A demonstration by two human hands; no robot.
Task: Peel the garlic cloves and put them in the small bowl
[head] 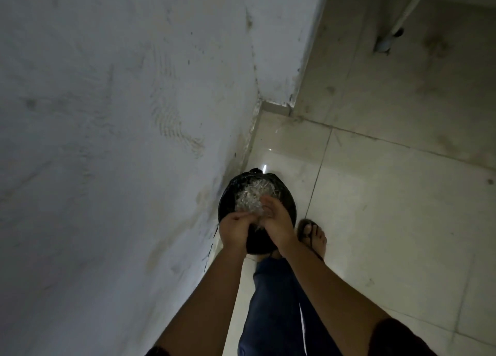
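A grey wall (pixel 120 114) meets a tiled floor (pixel 389 194), and at its foot stands a black bin (pixel 288 208) lined with a dark bag, with a heap of pale papery skins (pixel 249 194) inside. Both hands hover close together over it. The left hand (pixel 233 231) curls its fingers inward (whether around scraps I cannot tell), and the right hand (pixel 277 222) looks loosely open. No garlic cloves or small bowl show here. To shed skins well, rub the palms low over the bin's middle, so flakes fall inside and not by the sandalled foot (pixel 312 235).
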